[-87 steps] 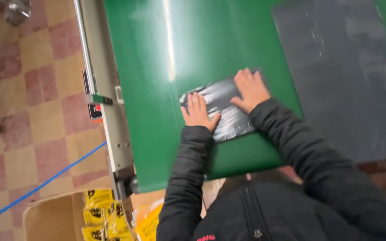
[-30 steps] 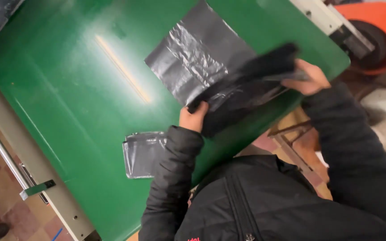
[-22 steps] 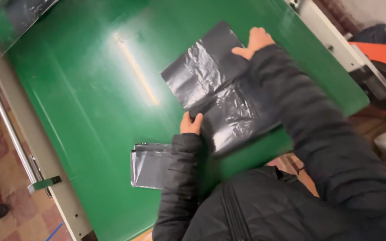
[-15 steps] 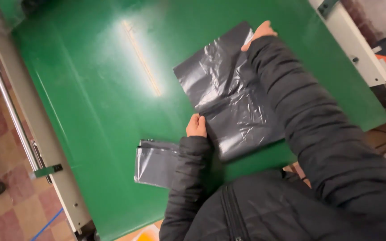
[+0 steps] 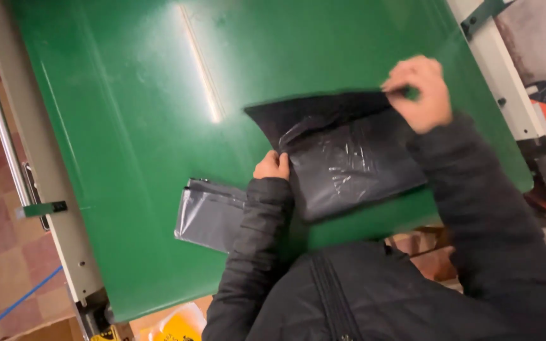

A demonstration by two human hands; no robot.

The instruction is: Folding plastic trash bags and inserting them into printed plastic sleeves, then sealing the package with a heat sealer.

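Two hands | right hand (image 5: 417,91) fingers pinch black bag (image 5: 342,158) edge | left hand (image 5: 273,167) presses bag flat, contents unseen

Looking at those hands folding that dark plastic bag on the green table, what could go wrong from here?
The right hand grips only the far edge of the black bag, so the thin, shiny film might slip free and unfold. The left hand pins just one side, so the fold could come out crooked. The left sleeve lies over the folded bag and might drag it toward the green table edge.
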